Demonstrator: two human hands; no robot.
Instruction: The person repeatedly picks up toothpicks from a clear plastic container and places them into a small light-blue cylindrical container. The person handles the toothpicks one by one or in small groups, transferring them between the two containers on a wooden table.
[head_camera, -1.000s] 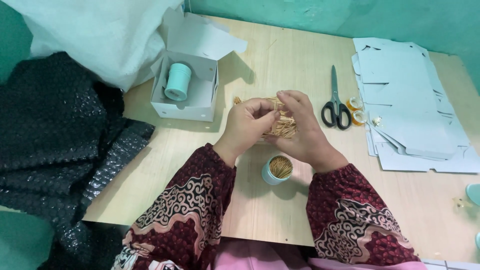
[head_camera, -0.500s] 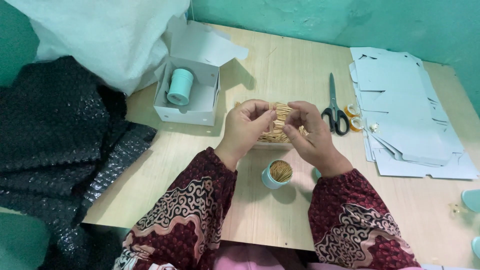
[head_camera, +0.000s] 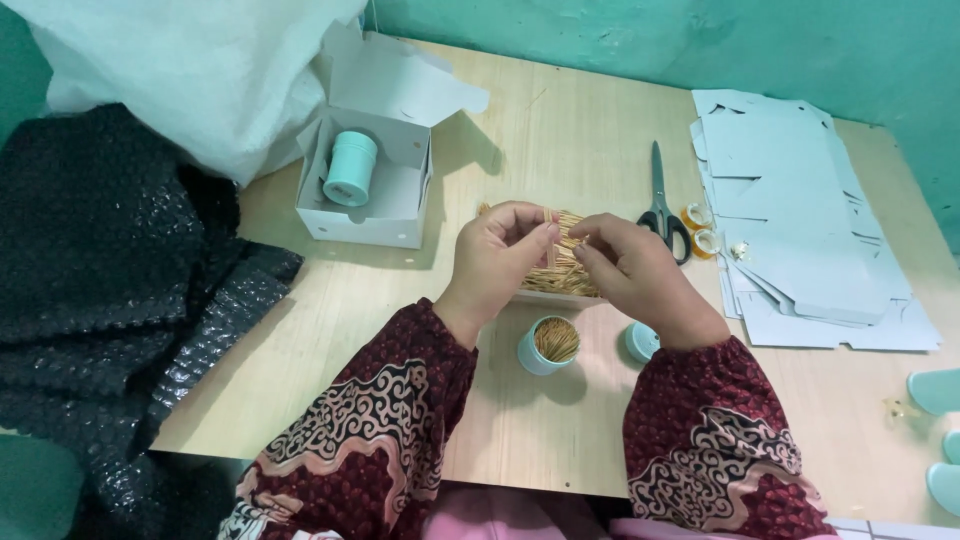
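My left hand (head_camera: 500, 255) and my right hand (head_camera: 630, 270) meet over a pile of thin wooden toothpicks (head_camera: 565, 270) in a shallow tray on the wooden table (head_camera: 560, 140). Both hands pinch a small bunch of toothpicks between the fingertips. Just below my hands stands a small open teal pot (head_camera: 547, 345) filled with upright toothpicks. Its teal lid (head_camera: 641, 341) lies on the table to the right, partly behind my right wrist.
An open white cardboard box (head_camera: 395, 170) with a closed teal pot (head_camera: 350, 168) stands at the upper left. Black-handled scissors (head_camera: 662, 205), two tape rolls (head_camera: 700, 228) and a stack of flat white box blanks (head_camera: 800, 220) lie right. Black bubble wrap (head_camera: 110, 290) and a white sack (head_camera: 190, 70) fill the left.
My hands have dropped slightly and closed together over the toothpick pile, pinching a bunch. The camera has shifted a little; nothing else on the table moved.
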